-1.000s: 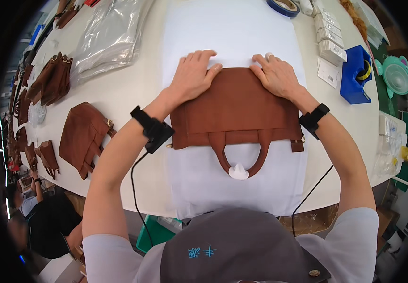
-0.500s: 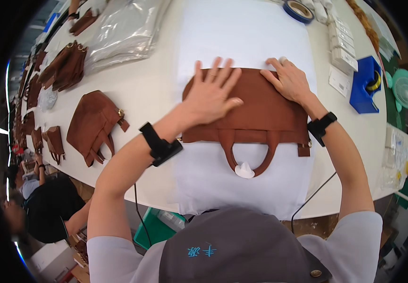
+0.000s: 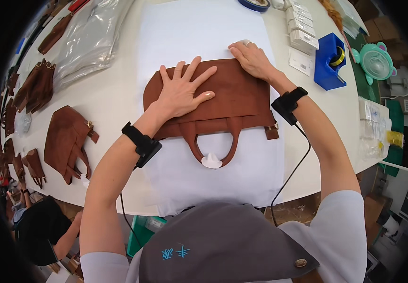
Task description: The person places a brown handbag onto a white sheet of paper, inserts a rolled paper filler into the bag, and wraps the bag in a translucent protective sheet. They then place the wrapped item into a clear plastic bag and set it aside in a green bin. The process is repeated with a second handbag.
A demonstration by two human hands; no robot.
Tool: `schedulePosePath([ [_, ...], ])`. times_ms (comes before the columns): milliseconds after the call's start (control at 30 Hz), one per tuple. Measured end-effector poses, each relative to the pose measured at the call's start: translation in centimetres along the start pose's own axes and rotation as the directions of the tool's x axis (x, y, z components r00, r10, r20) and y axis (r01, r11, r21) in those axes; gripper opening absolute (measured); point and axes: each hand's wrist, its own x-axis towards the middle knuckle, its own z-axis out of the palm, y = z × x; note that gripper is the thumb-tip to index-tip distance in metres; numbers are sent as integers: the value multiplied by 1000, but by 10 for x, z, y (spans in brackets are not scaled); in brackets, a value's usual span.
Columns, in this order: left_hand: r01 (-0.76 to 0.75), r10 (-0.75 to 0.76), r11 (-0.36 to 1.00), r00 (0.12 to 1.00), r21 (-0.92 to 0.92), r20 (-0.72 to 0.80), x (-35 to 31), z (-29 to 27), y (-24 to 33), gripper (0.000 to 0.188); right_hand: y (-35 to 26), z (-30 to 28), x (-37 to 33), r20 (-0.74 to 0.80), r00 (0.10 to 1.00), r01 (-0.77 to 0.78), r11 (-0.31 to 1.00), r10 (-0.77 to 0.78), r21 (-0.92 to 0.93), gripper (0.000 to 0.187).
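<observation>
White sheet [image 3: 204, 30] under bag [image 3: 234, 96]; your left hand [image 3: 179, 94] splayed flat on it, right hand [image 3: 255, 61] curled at edge, grip unclear. Smoothing, seemingly; next move wants even pressure.

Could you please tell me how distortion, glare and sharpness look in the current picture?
Head view: the table's near edge bows, and the corners go black; head view: glare streaks the clear plastic; head view: the brown handbag in the middle looks fairly sharp, the co-worker at lower left softer.
</observation>
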Motion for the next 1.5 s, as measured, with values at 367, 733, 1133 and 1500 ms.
schedulePosePath([
  [367, -46, 45, 999, 998, -23, -46, 1, 5, 2, 60, 16, 11, -24, -68, 996, -53, 997, 58, 64, 48],
  [733, -31, 29, 999, 998, -34, -61, -1, 11, 5, 61, -70, -25, -225, 447, 731, -506, -30, 516, 862, 83],
  [1133, -67, 56, 993, 991, -93, -120, -4, -1, 2, 64, 9, -56, 37, 40, 999, 29, 996, -32, 81, 50],
  [1500, -7, 0, 996, 997, -94, -74, -14, -1, -3, 63, -11, 14, 156, 356, 933, 197, 893, -45, -405, 53],
])
